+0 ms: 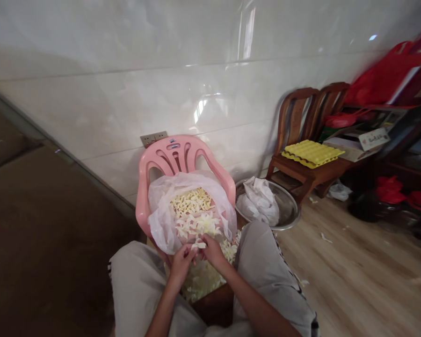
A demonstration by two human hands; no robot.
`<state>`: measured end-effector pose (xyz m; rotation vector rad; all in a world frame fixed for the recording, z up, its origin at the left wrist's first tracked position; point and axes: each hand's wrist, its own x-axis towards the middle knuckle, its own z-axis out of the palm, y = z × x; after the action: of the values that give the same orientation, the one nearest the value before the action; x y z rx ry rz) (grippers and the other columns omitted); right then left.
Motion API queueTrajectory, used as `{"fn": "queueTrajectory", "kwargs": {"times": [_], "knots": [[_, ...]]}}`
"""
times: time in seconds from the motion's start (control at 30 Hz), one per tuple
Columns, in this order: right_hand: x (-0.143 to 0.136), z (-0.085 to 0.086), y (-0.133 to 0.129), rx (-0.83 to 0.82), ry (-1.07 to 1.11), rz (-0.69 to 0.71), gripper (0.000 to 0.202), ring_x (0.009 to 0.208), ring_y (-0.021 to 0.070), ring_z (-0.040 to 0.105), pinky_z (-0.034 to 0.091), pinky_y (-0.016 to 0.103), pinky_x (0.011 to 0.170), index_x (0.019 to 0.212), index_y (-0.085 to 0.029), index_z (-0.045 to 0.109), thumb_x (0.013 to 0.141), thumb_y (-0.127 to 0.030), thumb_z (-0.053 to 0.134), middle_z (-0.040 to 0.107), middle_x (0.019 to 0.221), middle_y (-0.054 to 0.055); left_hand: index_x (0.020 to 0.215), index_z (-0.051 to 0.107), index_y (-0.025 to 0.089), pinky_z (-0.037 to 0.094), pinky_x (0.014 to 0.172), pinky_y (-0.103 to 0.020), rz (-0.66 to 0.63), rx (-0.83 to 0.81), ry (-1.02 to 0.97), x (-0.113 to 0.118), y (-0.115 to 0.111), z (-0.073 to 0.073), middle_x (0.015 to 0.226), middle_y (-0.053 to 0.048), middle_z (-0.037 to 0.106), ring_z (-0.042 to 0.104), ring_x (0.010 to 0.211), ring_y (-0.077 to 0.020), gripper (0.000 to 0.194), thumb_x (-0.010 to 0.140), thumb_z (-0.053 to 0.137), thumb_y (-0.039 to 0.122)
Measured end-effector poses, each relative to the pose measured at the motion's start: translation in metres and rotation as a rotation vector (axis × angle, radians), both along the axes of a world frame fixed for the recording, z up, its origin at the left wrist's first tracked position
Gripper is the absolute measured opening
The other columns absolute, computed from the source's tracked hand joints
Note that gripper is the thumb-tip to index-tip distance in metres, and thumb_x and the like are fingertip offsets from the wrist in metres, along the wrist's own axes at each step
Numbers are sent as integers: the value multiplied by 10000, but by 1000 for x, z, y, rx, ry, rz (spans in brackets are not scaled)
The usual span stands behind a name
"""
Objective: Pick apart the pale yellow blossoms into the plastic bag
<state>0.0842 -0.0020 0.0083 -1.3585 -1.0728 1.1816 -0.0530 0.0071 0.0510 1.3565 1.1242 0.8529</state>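
My left hand (pixel 183 260) and my right hand (pixel 211 251) meet low in the middle of the head view, fingers pinched round a white flower (pixel 198 245). Just beyond them, a pink plastic chair (pixel 144 196) carries a spread-out translucent plastic bag (pixel 157 227). On the bag lie white open flowers (pixel 198 224), with a heap of small yellowish-white pieces (pixel 192 201) behind them. Beneath my hands, between my knees, more pale petals (pixel 205 278) fill a space whose container is partly hidden.
Right of the chair, a metal basin (pixel 287 210) holds a white plastic bag (pixel 258 201). A wooden chair (pixel 294 171) bears yellow egg trays (pixel 312 153) and stands near an open carton (pixel 358 140). Petal scraps (pixel 325 238) dot the wooden floor. A tiled wall (pixel 126 103) rises behind.
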Motion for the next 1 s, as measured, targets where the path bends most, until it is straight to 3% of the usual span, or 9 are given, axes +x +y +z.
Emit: {"fn": "queueTrajectory", "kwargs": {"times": [0.2,0.43,0.63,0.83,1.0], "knots": [[7,-15,6,-2,-63,-65,208,392,98,443,336,194,403,731,-226,438,870,-377,474,470,501,-80,713,657,181,436,499,-241,56,20,-42,0,-1,5,550,17,611,539,476,-129,447,700,666,628],[1,-9,6,80,30,45,272,414,93,477,388,198,415,758,-211,483,886,-450,506,519,555,-64,669,653,174,458,498,-275,170,44,116,-6,5,-18,549,-3,609,565,499,-168,566,658,607,738],[-7,-1,-1,136,49,164,252,447,112,557,445,222,438,812,-215,506,922,-438,470,592,678,-31,827,702,162,532,608,-335,183,11,89,-12,8,-26,727,-69,727,670,625,-234,580,669,619,713],[-9,20,-13,327,-272,206,209,614,145,612,475,248,612,844,-206,612,959,-257,445,628,714,-4,761,704,160,527,576,-322,238,-17,27,-12,8,-24,676,-61,733,672,600,-228,564,640,648,708],[-7,28,-15,413,-446,176,207,820,186,652,470,268,751,959,-207,681,951,-196,474,713,887,42,763,705,155,500,530,-290,285,-34,21,-14,9,-24,632,-48,716,645,544,-200,565,643,664,706]]}}
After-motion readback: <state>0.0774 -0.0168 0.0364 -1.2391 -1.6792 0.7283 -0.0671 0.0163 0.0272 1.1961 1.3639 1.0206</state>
